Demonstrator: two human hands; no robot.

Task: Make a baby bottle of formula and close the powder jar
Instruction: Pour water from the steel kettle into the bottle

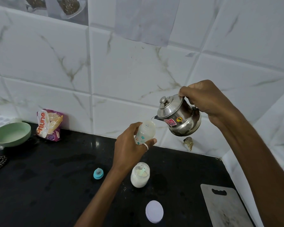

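My left hand (129,145) holds a clear baby bottle (146,131) with small printed figures, tilted, its open mouth up and to the right. My right hand (205,100) grips the handle of a small steel kettle (179,117), tipped so its spout touches the bottle's mouth. Below them, on the black counter (56,185), stands an open glass jar of white powder (140,175) with a pale green scoop in it. The jar's white round lid (154,211) lies flat nearer to me. A teal bottle cap with its teat (98,173) rests left of the jar.
A pale green bowl (11,134) and a purple and orange snack packet (49,125) sit at the back left by the tiled wall. A grey cutting board (225,207) lies at the counter's right end, where the wall turns the corner.
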